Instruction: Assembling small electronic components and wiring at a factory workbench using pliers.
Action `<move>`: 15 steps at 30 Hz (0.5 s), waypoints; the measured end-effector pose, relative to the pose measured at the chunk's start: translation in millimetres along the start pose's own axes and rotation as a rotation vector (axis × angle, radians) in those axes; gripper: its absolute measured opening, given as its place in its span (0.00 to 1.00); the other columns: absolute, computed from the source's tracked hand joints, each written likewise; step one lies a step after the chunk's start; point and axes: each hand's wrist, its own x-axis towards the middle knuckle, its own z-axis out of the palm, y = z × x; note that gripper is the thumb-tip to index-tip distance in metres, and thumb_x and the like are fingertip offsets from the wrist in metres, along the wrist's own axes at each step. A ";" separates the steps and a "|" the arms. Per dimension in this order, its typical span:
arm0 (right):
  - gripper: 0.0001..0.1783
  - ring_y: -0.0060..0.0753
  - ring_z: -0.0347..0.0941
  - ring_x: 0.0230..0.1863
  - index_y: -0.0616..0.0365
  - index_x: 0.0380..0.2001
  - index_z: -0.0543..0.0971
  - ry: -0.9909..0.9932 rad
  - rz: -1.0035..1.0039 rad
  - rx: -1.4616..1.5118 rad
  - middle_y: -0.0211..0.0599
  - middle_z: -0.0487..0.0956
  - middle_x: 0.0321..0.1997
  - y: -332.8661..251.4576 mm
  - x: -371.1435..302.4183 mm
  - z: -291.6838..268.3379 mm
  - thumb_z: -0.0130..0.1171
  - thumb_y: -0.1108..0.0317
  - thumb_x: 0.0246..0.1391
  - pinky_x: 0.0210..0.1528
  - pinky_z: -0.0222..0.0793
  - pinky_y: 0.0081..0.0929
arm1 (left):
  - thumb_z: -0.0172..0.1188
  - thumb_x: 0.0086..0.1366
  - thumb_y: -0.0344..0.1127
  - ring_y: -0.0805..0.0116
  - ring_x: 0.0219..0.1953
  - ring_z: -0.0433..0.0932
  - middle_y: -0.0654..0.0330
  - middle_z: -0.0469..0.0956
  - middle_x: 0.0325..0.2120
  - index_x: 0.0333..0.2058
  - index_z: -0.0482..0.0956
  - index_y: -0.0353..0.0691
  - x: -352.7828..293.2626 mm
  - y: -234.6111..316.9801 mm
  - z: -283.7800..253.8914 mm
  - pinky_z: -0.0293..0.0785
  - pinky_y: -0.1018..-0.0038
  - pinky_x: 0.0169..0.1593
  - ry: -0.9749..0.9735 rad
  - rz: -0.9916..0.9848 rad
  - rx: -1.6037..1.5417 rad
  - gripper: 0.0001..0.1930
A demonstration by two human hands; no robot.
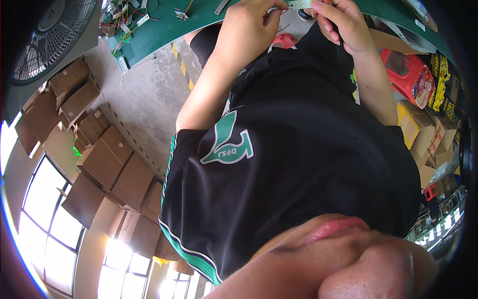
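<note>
A small pale strip with dots or holes along it, like a little circuit board (299,4), is held between my two hands at the top edge of the view. My left hand (253,24) pinches its left end between thumb and fingers. At the other end, my right hand (344,24) has its thumb and forefinger closed on the strip, with the other fingers curled below. A bit of red shows by the right fingertips, too small to make out. The top of the picture cuts off part of both hands.
A green worktable (157,47) bears a tangle of wired small boards (124,22) at the left. A fan (52,37) stands at far left. Cardboard boxes (107,157) line the left side. At the right are a red plastic container (406,74) and more cartons (430,137).
</note>
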 end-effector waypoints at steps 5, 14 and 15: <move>0.13 0.13 0.62 0.13 0.56 0.30 0.74 0.027 0.016 -0.087 0.23 0.70 0.18 -6.6 9.6 -1.0 0.60 0.63 0.69 0.14 0.57 0.17 | 0.65 0.62 0.28 0.41 0.42 0.83 0.41 0.83 0.39 0.45 0.81 0.30 11.1 -4.5 8.5 0.79 0.59 0.44 0.016 -0.003 0.124 0.13; 0.15 0.18 0.66 0.18 0.59 0.31 0.76 0.263 -0.016 -0.487 0.26 0.72 0.20 3.1 72.1 -13.3 0.61 0.60 0.68 0.20 0.63 0.25 | 0.61 0.66 0.32 0.40 0.41 0.82 0.40 0.80 0.37 0.40 0.78 0.29 48.5 -32.7 39.6 0.79 0.54 0.44 -0.007 -0.161 0.386 0.10; 0.16 0.22 0.67 0.20 0.61 0.31 0.75 0.302 -0.154 -0.689 0.31 0.72 0.20 -1.2 74.9 -14.4 0.62 0.60 0.67 0.23 0.65 0.29 | 0.60 0.66 0.32 0.39 0.41 0.82 0.38 0.80 0.38 0.41 0.78 0.29 50.9 -33.3 42.2 0.79 0.54 0.44 0.025 -0.130 0.366 0.11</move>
